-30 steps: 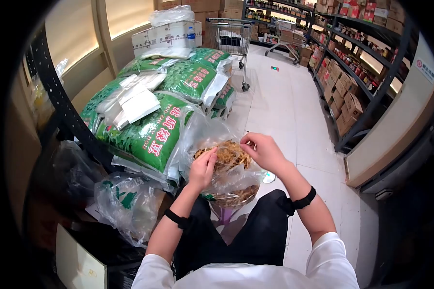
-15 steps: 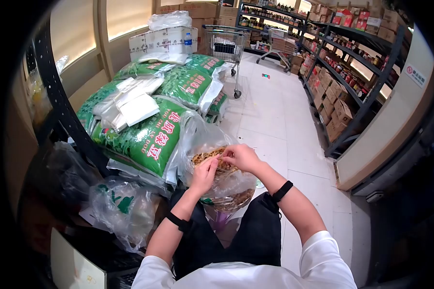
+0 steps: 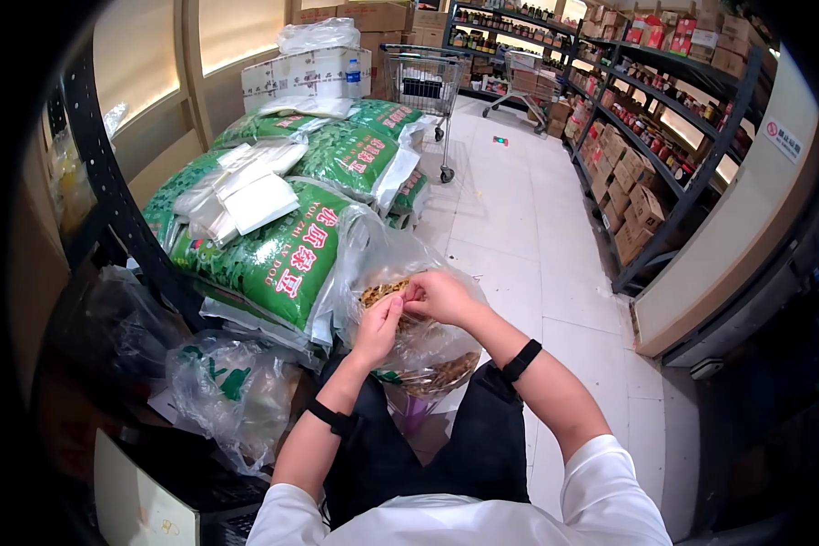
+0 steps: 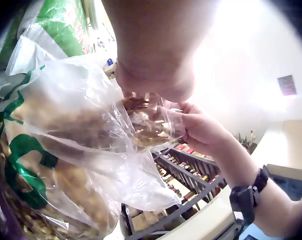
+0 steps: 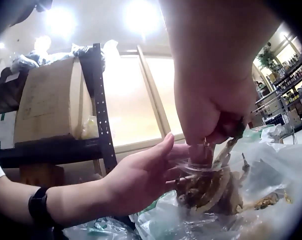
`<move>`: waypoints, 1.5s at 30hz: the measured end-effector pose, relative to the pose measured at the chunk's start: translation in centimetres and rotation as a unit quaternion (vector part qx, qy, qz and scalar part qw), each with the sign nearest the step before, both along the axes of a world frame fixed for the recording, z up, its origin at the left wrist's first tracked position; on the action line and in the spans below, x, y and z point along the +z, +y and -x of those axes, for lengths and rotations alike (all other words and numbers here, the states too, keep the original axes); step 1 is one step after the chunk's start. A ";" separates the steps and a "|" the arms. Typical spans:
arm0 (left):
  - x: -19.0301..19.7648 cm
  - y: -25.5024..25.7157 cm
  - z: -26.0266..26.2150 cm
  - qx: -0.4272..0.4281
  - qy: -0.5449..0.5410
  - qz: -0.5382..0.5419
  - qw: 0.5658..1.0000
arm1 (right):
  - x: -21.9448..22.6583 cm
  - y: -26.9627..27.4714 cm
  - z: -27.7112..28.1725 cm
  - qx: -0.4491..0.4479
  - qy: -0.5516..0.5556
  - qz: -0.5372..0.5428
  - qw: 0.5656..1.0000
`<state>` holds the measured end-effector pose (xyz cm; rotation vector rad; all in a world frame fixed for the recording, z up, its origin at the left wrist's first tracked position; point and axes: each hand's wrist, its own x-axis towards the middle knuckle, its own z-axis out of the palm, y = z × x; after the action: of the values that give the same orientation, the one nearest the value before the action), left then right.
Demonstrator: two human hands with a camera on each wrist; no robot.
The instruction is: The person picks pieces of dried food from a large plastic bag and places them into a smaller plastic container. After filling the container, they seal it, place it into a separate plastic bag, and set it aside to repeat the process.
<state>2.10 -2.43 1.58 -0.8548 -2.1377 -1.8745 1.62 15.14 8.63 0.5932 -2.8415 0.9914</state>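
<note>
A large clear plastic bag [image 3: 387,241] full of brown dried mushrooms [image 3: 450,373] stands open between the knees. Over its mouth, my left hand [image 3: 376,332] grips a small clear bag [image 4: 166,122] that has long dried pieces in it. In the right wrist view, the left thumb points up beside the small bag's mouth, its other fingers partly hidden behind the plastic. My right hand [image 3: 439,298] meets it from the other side, fingertips at that mouth. A dried mushroom with a dark tip [image 5: 235,134] sticks out from the pinch of the right fingers.
Green printed sacks [image 3: 273,246] are piled at the left, with white packets [image 3: 259,202] on top. A crumpled plastic bag [image 3: 237,391] lies lower left. Beyond are a shopping cart [image 3: 420,86] and, along the right, shelves [image 3: 655,118] of jars and cartons.
My right hand has come in leftward from the right side of the large bag to the left hand. The left hand stays almost in place. The head view has shifted slightly.
</note>
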 end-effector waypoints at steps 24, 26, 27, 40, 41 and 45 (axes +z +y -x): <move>0.5 0.0 -0.4 0.047 -0.018 0.017 0.999 | 3.7 3.6 -2.5 -0.012 -0.005 0.013 1.000; 0.5 0.1 -0.7 0.032 -0.011 0.032 0.999 | 2.9 2.7 -2.2 -0.005 0.024 -0.008 1.000; 0.5 0.3 -0.9 0.034 0.001 0.036 0.999 | 2.5 2.2 -2.0 -0.014 0.043 -0.063 0.997; 1.0 0.2 -1.3 0.045 0.007 0.029 0.999 | 3.0 2.4 -1.8 0.037 -0.039 -0.182 0.982; 0.9 0.1 -1.2 0.047 0.006 0.028 0.998 | 3.4 2.4 -2.3 0.018 0.018 -0.105 0.994; 0.8 0.2 -1.0 0.027 -0.002 0.024 0.999 | 6.7 1.0 -3.4 0.007 -0.022 -0.075 0.997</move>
<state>3.11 -2.28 2.39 -0.7963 -2.1926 -1.8082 5.03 16.14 15.29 0.6130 -2.9741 0.8074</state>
